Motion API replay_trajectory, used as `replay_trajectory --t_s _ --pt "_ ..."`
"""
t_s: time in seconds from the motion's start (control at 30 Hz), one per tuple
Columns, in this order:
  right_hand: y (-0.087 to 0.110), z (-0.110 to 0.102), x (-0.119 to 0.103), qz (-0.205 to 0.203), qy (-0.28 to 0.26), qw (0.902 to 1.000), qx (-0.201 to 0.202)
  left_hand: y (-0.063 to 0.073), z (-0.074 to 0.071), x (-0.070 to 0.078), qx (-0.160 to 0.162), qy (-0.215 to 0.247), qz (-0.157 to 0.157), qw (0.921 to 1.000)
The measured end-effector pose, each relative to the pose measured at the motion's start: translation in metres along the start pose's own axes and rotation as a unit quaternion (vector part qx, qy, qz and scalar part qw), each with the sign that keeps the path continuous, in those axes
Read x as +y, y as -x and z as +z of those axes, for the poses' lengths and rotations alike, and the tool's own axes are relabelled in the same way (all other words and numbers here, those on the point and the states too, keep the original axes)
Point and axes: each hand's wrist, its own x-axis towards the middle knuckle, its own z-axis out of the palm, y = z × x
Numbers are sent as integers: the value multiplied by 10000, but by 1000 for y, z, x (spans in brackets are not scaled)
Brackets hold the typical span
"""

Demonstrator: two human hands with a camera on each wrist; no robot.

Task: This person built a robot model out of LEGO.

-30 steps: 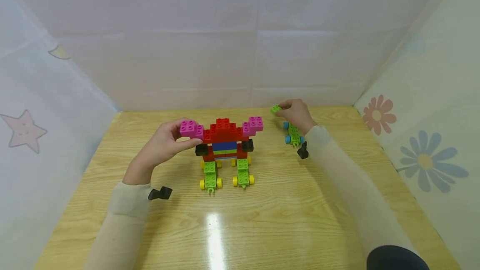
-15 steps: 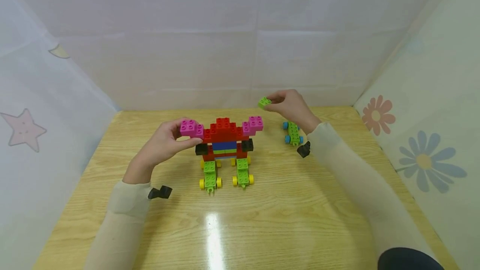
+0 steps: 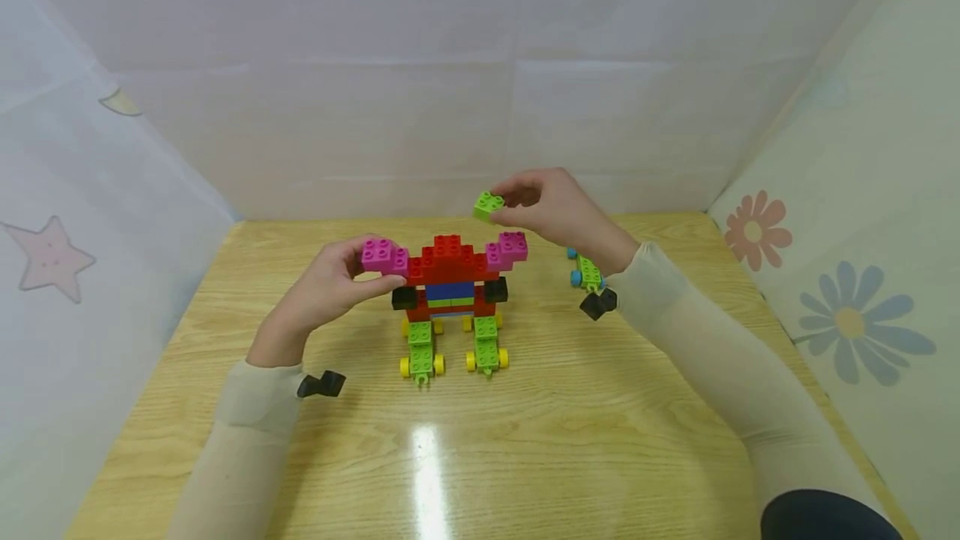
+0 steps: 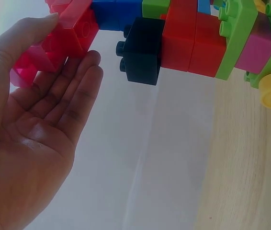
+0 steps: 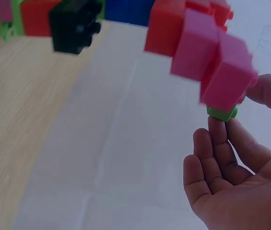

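Note:
A toy brick figure (image 3: 448, 267) stands upright on the wooden table, with a red and blue body, pink stepped arms, black side bricks and two green wheeled bases. My left hand (image 3: 333, 286) grips its left side, thumb in front and fingers behind, around the pink and red bricks (image 4: 75, 28). My right hand (image 3: 551, 207) pinches a light green brick (image 3: 488, 206) between thumb and fingertips, above and behind the figure's right pink arm (image 3: 507, 250). In the right wrist view the pink arm hides most of the green brick (image 5: 221, 114).
A green wheeled base (image 3: 588, 272) with blue wheels stands to the right, partly hidden by my right wrist. A white cloth backdrop (image 3: 375, 123) rises at the table's back edge, with printed cloth on both sides. The wooden table (image 3: 570, 423) extends in front of the figure.
My right hand has lifted the green brick and carried it left, from near the blue-wheeled base to above the figure. The left hand and the figure have barely moved.

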Motion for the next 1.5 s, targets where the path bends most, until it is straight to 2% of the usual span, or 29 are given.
replay_trajectory --t_s 0.3,0.67,1.03,1.5 --pt "8 13 -23 -450 15 9983 -379 0 2 3 35 -34 18 10000" --pt "6 24 -34 -548 368 9951 -732 -2 1 -1 -25 -175 31 9998" --pt "6 28 -35 -630 485 9930 -872 -2 1 -1 -23 -186 31 9998" --pt "1 26 -42 -895 1272 9828 -997 -2 1 -1 -38 -122 60 9999"
